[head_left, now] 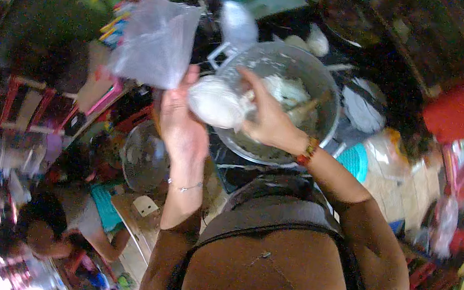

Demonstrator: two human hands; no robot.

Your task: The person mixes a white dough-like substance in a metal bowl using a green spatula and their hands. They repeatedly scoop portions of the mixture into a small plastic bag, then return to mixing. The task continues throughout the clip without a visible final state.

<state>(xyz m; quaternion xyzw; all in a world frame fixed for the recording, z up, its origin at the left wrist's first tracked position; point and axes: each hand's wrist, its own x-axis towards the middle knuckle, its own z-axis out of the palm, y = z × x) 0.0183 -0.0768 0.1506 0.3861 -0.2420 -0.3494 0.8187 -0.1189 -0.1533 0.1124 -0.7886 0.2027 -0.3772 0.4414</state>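
Note:
Between my two hands is a white, rounded bundle (218,102) that looks like a filled thin plastic bag; its exact contents are blurred. My left hand (183,121) supports its left side, fingers curved against it. From the right, my right hand (274,118) grips its other end, thumb and forefinger raised. The bundle is at the left rim of a large metal pot (325,124), which holds a white, lumpy mass (285,90) and a wooden-looking utensil (308,109). A clear plastic bag (157,39) shows just beyond my left fingertips; whether they touch it is unclear.
Beyond the pot are a small white knotted bag (318,40) and a whitish plastic item (239,25). Right of it lie a grey-white cloth (364,104) and a turquoise basket (354,161). A red item (462,114) stands farther right. At lower left is another person (66,221).

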